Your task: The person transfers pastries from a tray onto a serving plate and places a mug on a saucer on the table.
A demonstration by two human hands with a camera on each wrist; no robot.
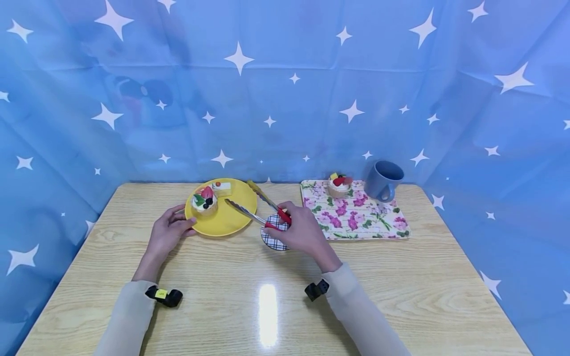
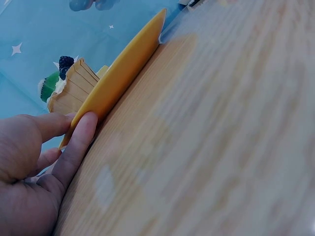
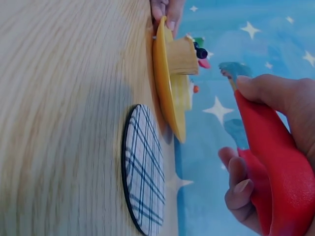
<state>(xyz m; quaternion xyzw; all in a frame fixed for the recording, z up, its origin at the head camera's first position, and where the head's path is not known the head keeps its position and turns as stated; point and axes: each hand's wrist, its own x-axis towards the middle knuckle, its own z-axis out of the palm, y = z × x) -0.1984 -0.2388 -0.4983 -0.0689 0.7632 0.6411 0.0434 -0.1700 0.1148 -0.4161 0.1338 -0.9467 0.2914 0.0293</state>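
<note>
My left hand (image 1: 168, 231) grips the left rim of a yellow plate (image 1: 227, 225), thumb on top and fingers at the edge. On the plate sit a fruit-topped cupcake (image 1: 205, 201) with a strawberry, dark berries and green fruit, and a small cake slice (image 1: 221, 189). My right hand (image 1: 300, 230) holds red-handled metal tongs (image 1: 246, 211), their arms spread apart with nothing between the tips. The tongs point toward the plate, one tip overlapping it in the head view. Beneath the right hand lies a round plaid coaster (image 3: 145, 169), partly covered by it in the head view.
To the right lies a floral placemat or tray (image 1: 356, 222). Another fruit-topped cupcake (image 1: 340, 186) stands near its back left, and a blue mug (image 1: 384, 180) at its back right. A blue star-patterned curtain (image 1: 285, 99) hangs behind the wooden table (image 1: 222, 296).
</note>
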